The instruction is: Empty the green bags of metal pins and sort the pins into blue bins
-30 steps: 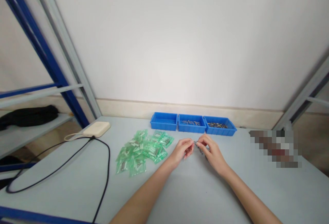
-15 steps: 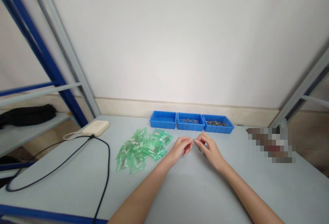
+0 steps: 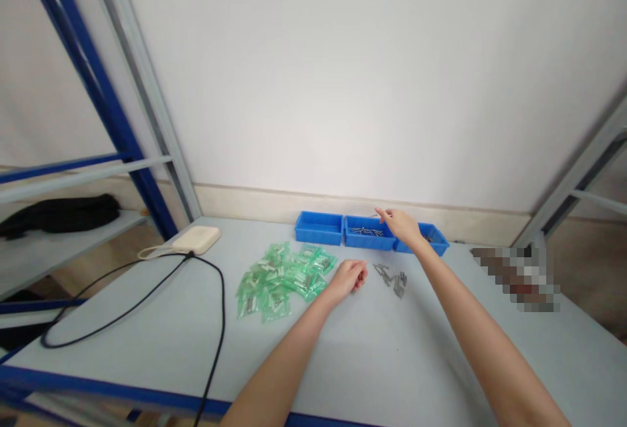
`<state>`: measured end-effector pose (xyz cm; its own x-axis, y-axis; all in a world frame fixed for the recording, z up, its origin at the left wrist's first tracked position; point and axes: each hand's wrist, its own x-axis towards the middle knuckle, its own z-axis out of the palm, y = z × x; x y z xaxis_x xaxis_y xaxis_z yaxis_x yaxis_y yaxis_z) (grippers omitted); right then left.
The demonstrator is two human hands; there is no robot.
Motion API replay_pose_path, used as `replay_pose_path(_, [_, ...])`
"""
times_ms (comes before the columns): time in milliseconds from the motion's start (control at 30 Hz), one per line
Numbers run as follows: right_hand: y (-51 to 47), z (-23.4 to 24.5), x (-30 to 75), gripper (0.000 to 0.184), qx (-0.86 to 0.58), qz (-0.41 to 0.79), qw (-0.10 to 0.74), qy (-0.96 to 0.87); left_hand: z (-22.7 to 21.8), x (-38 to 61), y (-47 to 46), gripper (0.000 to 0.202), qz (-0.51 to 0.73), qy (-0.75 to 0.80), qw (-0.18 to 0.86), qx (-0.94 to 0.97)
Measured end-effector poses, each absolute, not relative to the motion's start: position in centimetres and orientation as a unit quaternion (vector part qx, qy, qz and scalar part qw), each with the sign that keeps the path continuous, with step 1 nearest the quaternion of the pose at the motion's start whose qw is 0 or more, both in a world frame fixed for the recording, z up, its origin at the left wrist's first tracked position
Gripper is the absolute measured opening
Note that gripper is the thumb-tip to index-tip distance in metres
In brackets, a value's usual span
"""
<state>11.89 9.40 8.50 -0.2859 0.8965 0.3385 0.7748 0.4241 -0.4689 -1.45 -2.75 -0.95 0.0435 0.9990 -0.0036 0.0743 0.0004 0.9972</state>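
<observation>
My left hand (image 3: pixel 349 279) rests on the table with its fingers curled closed; whatever lies inside them is hidden. Over the middle blue bin (image 3: pixel 368 242), near the right one, my right hand (image 3: pixel 399 224) is raised with its fingers closed. A thin metal piece that looks like a screw (image 3: pixel 374 215) faintly shows at its fingertips. Several loose screws (image 3: pixel 383 274) lie on the table between the hands, beside a small cluster of short metal pieces (image 3: pixel 400 284). Long thin screws (image 3: pixel 366 232) fill part of the middle bin.
Green plastic packets (image 3: pixel 279 277) with metal parts inside are heaped left of my left hand. The left blue bin (image 3: pixel 318 237) and right blue bin (image 3: pixel 424 249) flank the middle one. A white box (image 3: pixel 196 239) and black cable (image 3: pixel 223 309) occupy the left side. A blurred patch (image 3: pixel 519 280) covers something at right.
My right hand has left my left hand and moved up to the bins, uncovering the loose metal pieces. My left hand stays low and closed. The view has shifted slightly.
</observation>
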Motion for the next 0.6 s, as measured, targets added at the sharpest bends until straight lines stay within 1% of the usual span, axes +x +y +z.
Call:
replay_pose_path(67, [9.5, 7.4, 12.8, 0.044, -0.543, 0.08, 0.298, -0.782, -1.1, -1.5, -2.8, 0.039, 0.468, 0.511, 0.488, 0.53])
replay_pose_path(133, [8.5, 5.0, 14.1, 0.042, -0.526, 0.077, 0.311, -0.788, -1.4, -1.5, -2.6, 0.036, 0.468, 0.511, 0.483, 0.536])
replay_pose_path(200, [6.9, 2.3, 15.6, 0.04, -0.495, 0.092, 0.279, -0.818, -1.8, -1.3, -2.3, 0.033, 0.461, 0.51, 0.473, 0.551])
replay_pose_path(300, [4.8, -0.8, 17.6, 0.025, -0.475, 0.091, 0.255, -0.837, -2.3, -1.2, -2.0, 0.032, 0.453, 0.512, 0.45, 0.575])
replay_pose_path(433, [4.3, -2.2, 18.5, 0.027, -0.449, 0.115, 0.277, -0.842, -2.4, -1.1, -2.1, 0.034, 0.453, 0.514, 0.438, 0.583])
replay_pose_path(600, [5.9, -2.4, 17.6, 0.015, -0.472, 0.146, 0.291, -0.82, -2.1, -1.3, -2.1, 0.037, 0.447, 0.519, 0.451, 0.573])
